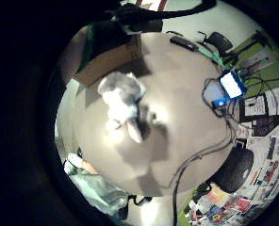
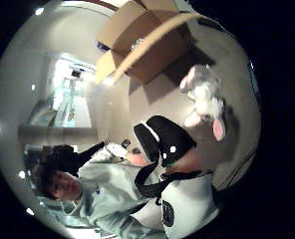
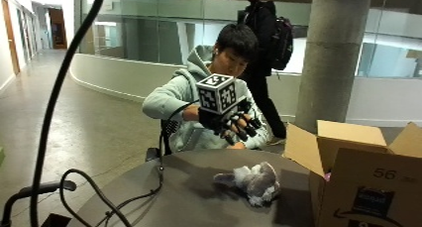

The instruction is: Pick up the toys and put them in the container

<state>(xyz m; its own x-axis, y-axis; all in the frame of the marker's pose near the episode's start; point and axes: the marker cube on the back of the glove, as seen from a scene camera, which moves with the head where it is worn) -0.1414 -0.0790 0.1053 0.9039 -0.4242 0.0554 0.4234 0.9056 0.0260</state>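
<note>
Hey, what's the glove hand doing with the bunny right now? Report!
Gloved right hand raised, open, empty. Plush bunny on table, beside cardboard box. Nothing in the way.

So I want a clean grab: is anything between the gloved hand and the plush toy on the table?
Nothing visible. The gloved right hand hangs above the table, and the plush toy lies in the open beside the cardboard box.
</note>
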